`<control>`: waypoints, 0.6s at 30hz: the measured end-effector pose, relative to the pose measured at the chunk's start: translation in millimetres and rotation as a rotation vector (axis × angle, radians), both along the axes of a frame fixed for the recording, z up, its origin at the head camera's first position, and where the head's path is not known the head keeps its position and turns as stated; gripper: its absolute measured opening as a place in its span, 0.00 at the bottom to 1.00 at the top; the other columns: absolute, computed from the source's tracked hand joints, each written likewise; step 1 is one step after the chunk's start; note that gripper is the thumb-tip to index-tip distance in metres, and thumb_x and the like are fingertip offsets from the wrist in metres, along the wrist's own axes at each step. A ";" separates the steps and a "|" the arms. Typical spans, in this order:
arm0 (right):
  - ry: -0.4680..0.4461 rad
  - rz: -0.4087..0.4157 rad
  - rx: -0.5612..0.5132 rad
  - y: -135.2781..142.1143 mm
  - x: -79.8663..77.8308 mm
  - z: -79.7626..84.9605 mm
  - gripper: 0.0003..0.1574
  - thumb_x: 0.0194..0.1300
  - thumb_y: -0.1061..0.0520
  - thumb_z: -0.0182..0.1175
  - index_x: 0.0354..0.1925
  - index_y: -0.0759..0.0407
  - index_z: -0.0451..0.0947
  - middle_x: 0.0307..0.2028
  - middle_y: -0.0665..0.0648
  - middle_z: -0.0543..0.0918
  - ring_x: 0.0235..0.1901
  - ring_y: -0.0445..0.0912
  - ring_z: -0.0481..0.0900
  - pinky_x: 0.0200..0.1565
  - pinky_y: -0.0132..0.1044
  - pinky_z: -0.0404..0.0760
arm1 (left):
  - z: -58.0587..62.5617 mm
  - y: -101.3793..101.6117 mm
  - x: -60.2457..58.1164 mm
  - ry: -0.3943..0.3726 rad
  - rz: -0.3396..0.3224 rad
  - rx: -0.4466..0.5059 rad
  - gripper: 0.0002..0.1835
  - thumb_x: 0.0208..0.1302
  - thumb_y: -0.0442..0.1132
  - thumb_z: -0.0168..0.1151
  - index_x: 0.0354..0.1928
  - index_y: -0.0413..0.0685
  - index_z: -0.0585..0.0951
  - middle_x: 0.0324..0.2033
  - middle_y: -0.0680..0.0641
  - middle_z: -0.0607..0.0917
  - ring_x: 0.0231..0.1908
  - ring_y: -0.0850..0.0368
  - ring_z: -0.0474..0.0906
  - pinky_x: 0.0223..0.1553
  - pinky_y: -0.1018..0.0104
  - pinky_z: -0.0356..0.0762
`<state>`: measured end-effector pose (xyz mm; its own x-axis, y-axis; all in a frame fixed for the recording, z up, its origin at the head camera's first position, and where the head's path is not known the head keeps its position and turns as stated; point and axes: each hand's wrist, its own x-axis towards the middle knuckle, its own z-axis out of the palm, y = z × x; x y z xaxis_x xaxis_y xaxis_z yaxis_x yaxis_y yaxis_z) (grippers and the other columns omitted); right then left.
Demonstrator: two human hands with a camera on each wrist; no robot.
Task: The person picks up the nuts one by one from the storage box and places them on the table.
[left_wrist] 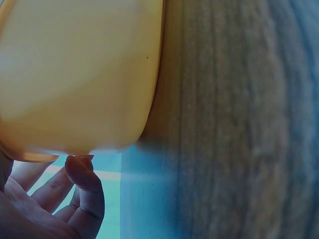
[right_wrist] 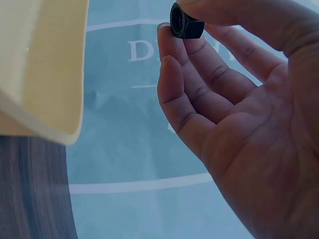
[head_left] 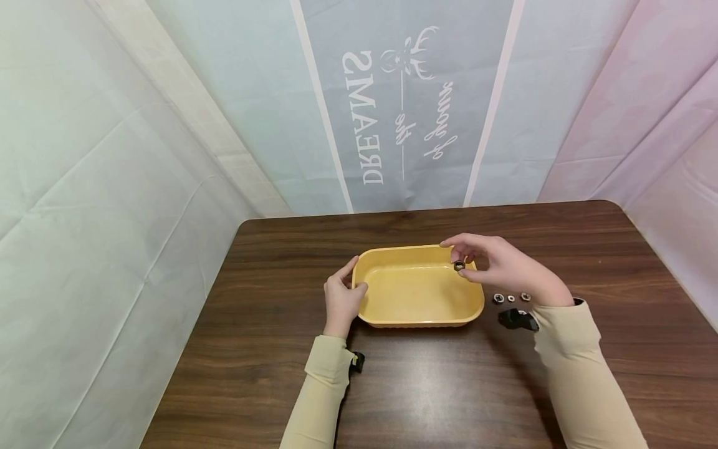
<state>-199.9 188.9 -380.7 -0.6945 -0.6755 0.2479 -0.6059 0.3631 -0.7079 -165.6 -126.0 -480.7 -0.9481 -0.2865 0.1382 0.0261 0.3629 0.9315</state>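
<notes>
A dark hex nut is pinched between the thumb and fingers of my right hand, above the right end of a yellow plastic tray. Up close in the right wrist view, the nut shows its threaded hole and flat sides, with the other fingers loosely bent below it. My left hand grips the tray's left end, thumb over the rim and fingers along the outside. In the left wrist view, fingertips meet the edge of the tray. No parts show on the tray floor.
Right of the tray, a metal nut, a small ring-like piece and another nut lie in a row on the dark wooden table. Behind the table's far edge hangs a printed cloth. Black devices are strapped at both wrists.
</notes>
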 end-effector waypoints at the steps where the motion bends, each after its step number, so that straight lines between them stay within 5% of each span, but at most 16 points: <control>1: 0.001 -0.002 -0.004 1.3 0.7 -0.7 0.34 0.55 0.72 0.63 0.59 0.53 0.72 0.37 0.50 0.79 0.38 0.43 0.77 0.34 0.33 0.74 | 0.2 0.2 0.2 -0.001 0.000 -0.002 0.34 0.46 0.24 0.60 0.57 0.60 0.81 0.36 0.46 0.85 0.12 0.60 0.67 0.13 0.68 0.69; 8: 0.045 -0.009 -0.042 10.2 4.9 -9.1 0.35 0.51 0.73 0.65 0.58 0.57 0.73 0.36 0.52 0.80 0.39 0.44 0.78 0.43 0.34 0.77 | 1.4 0.2 0.9 -0.007 0.001 0.001 0.34 0.46 0.25 0.61 0.56 0.64 0.81 0.38 0.45 0.85 0.13 0.59 0.68 0.13 0.68 0.70; 18: 0.054 -0.077 -0.016 36.2 12.3 -24.3 0.36 0.50 0.72 0.67 0.58 0.53 0.73 0.37 0.49 0.80 0.40 0.42 0.78 0.44 0.31 0.76 | 0.3 1.0 0.6 -0.002 -0.012 0.011 0.34 0.46 0.23 0.59 0.58 0.54 0.80 0.39 0.43 0.84 0.11 0.60 0.67 0.13 0.67 0.69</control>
<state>-187.6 225.1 -405.0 -0.7293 -0.6164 0.2970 -0.6144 0.3989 -0.6807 -165.0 -125.0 -480.4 -0.9516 -0.2768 0.1336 0.0288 0.3526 0.9353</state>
